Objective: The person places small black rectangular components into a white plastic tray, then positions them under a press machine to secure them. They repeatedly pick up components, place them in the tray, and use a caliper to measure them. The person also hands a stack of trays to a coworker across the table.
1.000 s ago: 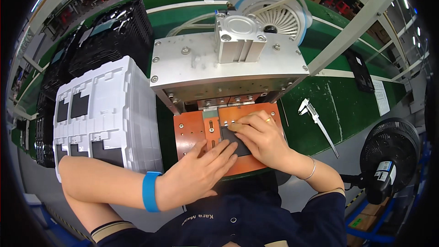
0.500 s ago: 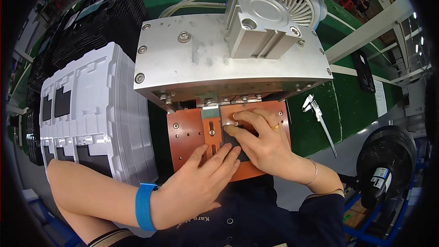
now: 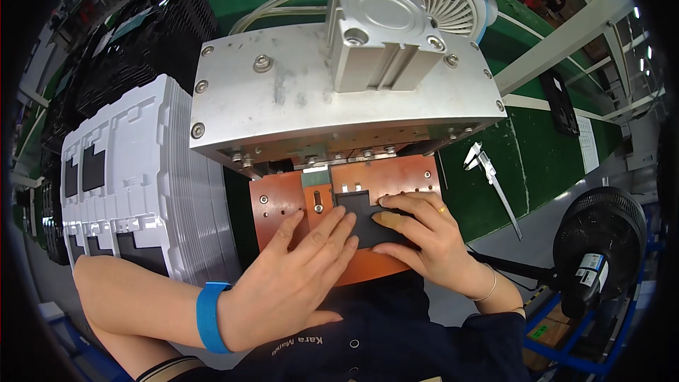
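A flat black pouch cell (image 3: 359, 218), stepped in outline with two small silvery tabs at its far edge, lies on the orange fixture plate (image 3: 407, 178). My left hand (image 3: 290, 283) rests with fingers stretched out, their tips at the cell's left edge. From the right, my right hand (image 3: 431, 237) grips the cell, curled fingertips on its right part and thumb near its near edge. Left of the cell, a slotted orange guide block (image 3: 317, 197) is bolted to the plate. Beyond it stands the silver press (image 3: 297, 102), its underside overhanging the plate's far edge.
At left is a stack of white plastic trays (image 3: 134, 191) bearing black pieces, with black trays (image 3: 141, 49) behind. A caliper (image 3: 495, 180) lies on the green bench (image 3: 474, 205) at right. A black fan (image 3: 598, 247) stands nearer; a white fan (image 3: 453, 3) sits behind the press.
My right hand has moved right and nearer, from the cell's far end to its right side, uncovering the two tabs. My left hand stays at the left edge. The view has shifted slightly.
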Tool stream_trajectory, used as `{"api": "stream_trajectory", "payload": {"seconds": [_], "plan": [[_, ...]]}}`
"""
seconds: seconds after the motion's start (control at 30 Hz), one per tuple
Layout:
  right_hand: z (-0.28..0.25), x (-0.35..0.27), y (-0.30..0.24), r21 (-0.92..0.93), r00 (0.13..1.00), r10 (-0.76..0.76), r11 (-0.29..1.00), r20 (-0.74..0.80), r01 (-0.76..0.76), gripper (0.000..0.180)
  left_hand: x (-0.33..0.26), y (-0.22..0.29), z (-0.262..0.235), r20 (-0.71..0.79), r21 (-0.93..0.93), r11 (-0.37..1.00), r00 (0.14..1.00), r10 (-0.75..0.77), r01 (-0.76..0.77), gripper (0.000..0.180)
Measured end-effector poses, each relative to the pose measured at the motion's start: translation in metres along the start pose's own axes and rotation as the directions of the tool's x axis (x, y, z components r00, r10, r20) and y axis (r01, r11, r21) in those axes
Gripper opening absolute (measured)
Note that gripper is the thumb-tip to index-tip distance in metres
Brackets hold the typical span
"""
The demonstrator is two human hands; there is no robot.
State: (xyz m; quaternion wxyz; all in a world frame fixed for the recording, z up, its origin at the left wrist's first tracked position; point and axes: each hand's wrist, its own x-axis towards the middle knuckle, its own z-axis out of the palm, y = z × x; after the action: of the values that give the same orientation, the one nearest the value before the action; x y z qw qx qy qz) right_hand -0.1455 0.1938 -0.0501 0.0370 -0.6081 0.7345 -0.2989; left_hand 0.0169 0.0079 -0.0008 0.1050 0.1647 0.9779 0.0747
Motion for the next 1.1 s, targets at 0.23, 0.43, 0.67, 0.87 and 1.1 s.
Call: {"api": "stream_trajectory", "payload": {"seconds": [0.23, 0.43, 0.67, 0.87, 1.1], "plan": [[-0.001, 0.028, 0.020, 0.057, 0.999, -0.035, 0.998, -0.038, 0.037, 0.035, 0.010, -0.018, 0.000, -0.094, -0.024, 0.997, 0.993, -0.069, 0.067, 0.085], [0.001, 0.029, 0.023, 0.086, 0.999, -0.035, 0.996, -0.042, 0.038, 0.034, 0.010, -0.020, 0.000, -0.064, -0.039, 0.997, 0.996, -0.069, 0.067, 0.085], [0.000, 0.031, 0.025, 0.097, 0.999, -0.035, 0.995, -0.017, 0.036, 0.035, 0.011, -0.020, -0.001, -0.033, -0.107, 0.992, 0.997, -0.070, 0.066, 0.085], [-0.001, 0.032, 0.026, 0.107, 1.000, -0.028, 0.994, 0.006, 0.027, 0.035, 0.012, -0.022, -0.002, -0.012, -0.125, 0.990, 0.998, -0.066, 0.064, 0.084], [-0.002, 0.032, 0.023, 0.085, 1.000, -0.008, 0.996, 0.027, 0.006, 0.034, 0.013, -0.022, -0.005, 0.021, -0.145, 0.986, 0.997, -0.077, 0.079, 0.084]]}}
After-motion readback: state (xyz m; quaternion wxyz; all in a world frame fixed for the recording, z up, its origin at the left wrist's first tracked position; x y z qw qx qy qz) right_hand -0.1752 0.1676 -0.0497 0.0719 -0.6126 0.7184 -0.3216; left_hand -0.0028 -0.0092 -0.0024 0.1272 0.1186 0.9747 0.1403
